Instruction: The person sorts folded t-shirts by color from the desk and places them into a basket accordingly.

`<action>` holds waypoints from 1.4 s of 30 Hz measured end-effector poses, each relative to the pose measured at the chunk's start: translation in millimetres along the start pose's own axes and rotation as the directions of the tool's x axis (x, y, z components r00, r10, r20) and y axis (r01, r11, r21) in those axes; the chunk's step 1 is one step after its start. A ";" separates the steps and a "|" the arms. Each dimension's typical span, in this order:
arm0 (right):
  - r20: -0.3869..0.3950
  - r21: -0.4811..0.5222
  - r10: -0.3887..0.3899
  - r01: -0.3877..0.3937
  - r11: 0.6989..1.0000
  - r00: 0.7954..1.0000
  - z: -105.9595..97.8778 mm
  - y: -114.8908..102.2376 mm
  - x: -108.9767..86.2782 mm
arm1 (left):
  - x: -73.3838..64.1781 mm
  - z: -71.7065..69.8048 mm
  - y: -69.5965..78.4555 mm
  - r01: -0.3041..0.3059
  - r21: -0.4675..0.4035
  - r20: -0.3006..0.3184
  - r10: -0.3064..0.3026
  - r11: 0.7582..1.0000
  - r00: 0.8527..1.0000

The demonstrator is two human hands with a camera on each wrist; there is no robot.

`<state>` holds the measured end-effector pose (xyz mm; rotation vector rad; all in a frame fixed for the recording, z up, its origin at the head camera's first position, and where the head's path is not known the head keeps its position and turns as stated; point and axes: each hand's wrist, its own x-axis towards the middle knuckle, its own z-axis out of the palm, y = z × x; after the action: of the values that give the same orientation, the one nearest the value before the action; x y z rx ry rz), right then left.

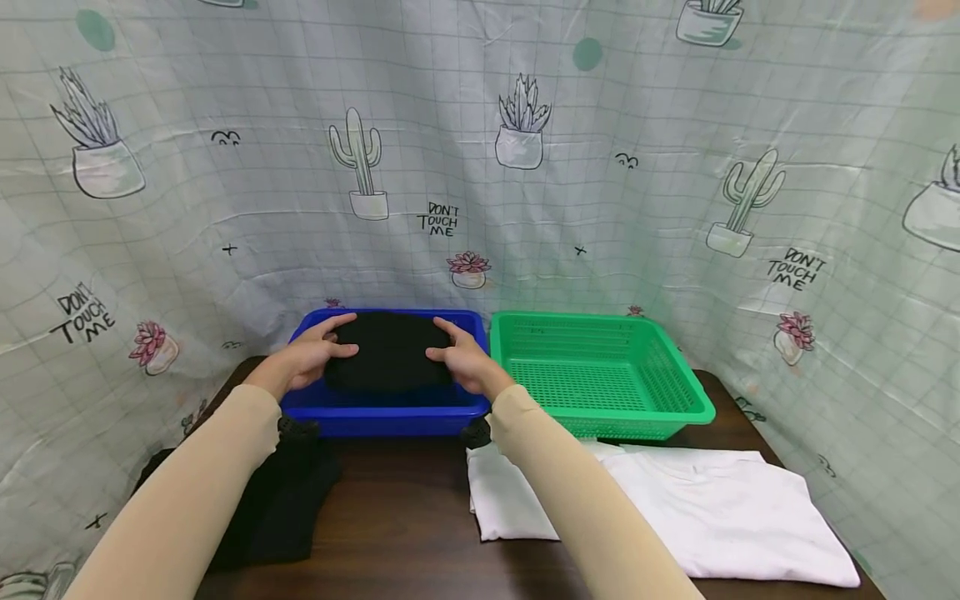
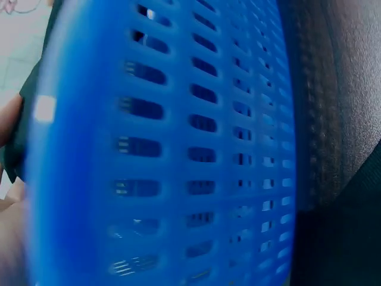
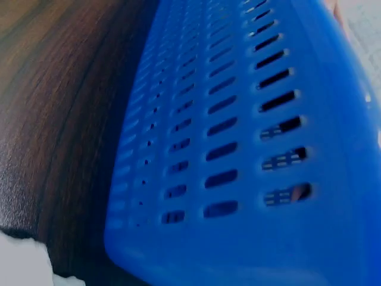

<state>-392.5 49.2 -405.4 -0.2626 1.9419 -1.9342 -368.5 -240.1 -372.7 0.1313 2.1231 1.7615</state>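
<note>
At the blue basket point(image 1: 382, 423), hands point(image 1: 307, 357) point(image 1: 467, 360) with a grip on black cloth point(image 1: 390, 354), underside invisible

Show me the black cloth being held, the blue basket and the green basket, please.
Held black cloth point(image 1: 392, 354): head view, middle of its visible side.
Blue basket point(image 1: 384, 425): head view, outside of its front wall.
Green basket point(image 1: 577, 385): head view, its bare perforated floor.

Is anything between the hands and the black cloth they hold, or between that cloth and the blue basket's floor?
Nothing visible. The left hand and right hand grip the black cloth directly, over or in the blue basket; the cloth hides what lies beneath it.
</note>
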 end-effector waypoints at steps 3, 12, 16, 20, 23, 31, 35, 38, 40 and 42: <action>-0.021 -0.042 0.024 -0.025 0.999 0.999 5.7 2.3 4.6 | 0.0 -2.4 -6.0 0.012 0.022 -0.017 -0.012 1.000 1.000; -0.102 -0.169 0.030 -0.047 0.985 0.994 11.4 13.0 13.4 | 7.7 -2.9 -28.1 0.024 0.084 -0.054 -0.020 0.996 0.998; -0.119 -0.236 0.026 -0.054 0.970 0.993 17.6 15.2 11.7 | 6.2 -2.8 -35.0 0.025 0.086 -0.071 -0.019 0.996 0.997; -0.136 -0.329 0.039 -0.082 0.941 0.990 21.0 17.1 10.7 | 4.4 -1.1 -36.5 0.032 0.089 -0.073 -0.025 0.996 0.997; -0.127 -0.386 0.048 -0.094 0.918 0.991 21.1 18.6 10.5 | 3.3 0.4 -36.7 0.044 0.107 -0.079 -0.036 0.993 0.996; -0.073 -0.474 0.087 -0.111 0.874 0.994 18.4 16.3 5.8 | 5.0 -0.1 -38.3 0.071 0.204 -0.093 -0.053 0.976 0.994; -0.080 -0.539 0.103 -0.130 0.832 0.991 18.1 16.0 5.9 | 5.6 0.3 -39.3 0.082 0.262 -0.085 -0.061 0.962 0.995; -0.091 -0.597 0.098 -0.133 0.791 0.991 18.8 17.7 8.0 | 5.4 0.8 -40.0 0.083 0.343 -0.085 -0.057 0.936 0.995; -0.090 -0.636 0.098 -0.133 0.760 0.991 19.6 19.2 9.5 | 5.0 0.5 -40.8 0.087 0.401 -0.086 -0.057 0.912 0.995; -0.091 -0.661 0.106 -0.140 0.738 0.990 20.5 20.2 10.7 | 5.7 -0.7 -42.5 0.091 0.456 -0.087 -0.057 0.885 0.995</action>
<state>-391.4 26.8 -426.4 -0.2664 2.5522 -1.0916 -367.1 -248.0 -414.8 0.1105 2.5270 1.2045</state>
